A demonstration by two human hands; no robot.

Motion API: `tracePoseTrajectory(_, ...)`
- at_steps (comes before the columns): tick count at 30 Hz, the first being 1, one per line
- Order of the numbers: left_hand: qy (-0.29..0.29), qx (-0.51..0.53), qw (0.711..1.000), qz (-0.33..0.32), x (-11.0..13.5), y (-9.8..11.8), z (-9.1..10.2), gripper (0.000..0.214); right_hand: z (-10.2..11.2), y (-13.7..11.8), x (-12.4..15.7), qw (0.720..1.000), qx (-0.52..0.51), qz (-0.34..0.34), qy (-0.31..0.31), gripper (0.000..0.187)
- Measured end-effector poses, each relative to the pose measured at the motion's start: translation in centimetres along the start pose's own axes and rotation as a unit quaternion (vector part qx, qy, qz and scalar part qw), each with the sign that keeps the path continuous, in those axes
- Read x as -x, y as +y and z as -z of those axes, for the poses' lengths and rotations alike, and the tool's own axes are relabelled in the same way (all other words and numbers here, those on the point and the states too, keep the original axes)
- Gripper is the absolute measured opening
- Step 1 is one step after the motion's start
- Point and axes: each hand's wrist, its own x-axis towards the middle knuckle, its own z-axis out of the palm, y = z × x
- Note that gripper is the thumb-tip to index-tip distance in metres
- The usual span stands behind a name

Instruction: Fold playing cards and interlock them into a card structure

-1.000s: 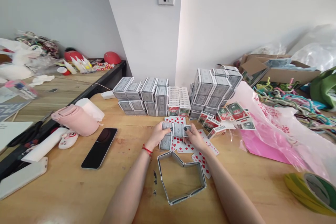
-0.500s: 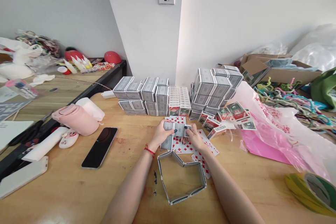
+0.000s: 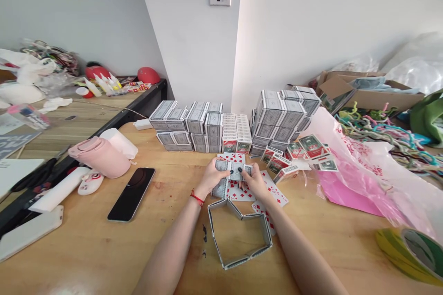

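Observation:
My left hand (image 3: 212, 176) and my right hand (image 3: 254, 179) meet over the wooden table (image 3: 97, 249), both pinched on the same folded playing card (image 3: 233, 169), grey patterned back up. Under them lie loose face-up cards (image 3: 242, 191) with red pips. Just in front of my wrists stands a ring of folded cards (image 3: 238, 233) joined edge to edge, open in the middle. A red string bracelet (image 3: 194, 197) circles my left wrist.
Stacks of boxed card decks (image 3: 207, 126) line the wall, a taller pile (image 3: 282, 117) to their right, loose decks (image 3: 304, 152) beside it. A phone (image 3: 131, 193) and pink pouch (image 3: 100, 156) lie left; pink plastic bag (image 3: 349, 166) and tape roll (image 3: 411, 246) right.
My hands have drawn closer together on the card; the right thumb and fingers have shifted left along it. The card ring has not moved.

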Motion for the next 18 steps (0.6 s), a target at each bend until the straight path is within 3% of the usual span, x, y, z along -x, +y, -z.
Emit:
tracePoseTrajectory(10,0.008,-0.049,0.998,-0.044,-0.05,-0.51,0.02,0.044,0.06,0.06,0.09,1.0,0.001,0.002,-0.007,0.029)
tracePoseTrajectory(18,0.029,-0.031,0.999,-0.02,0.37,0.01,-0.34,0.051,-0.02,-0.05,0.21,1.0,0.012,0.001,0.005,0.028)
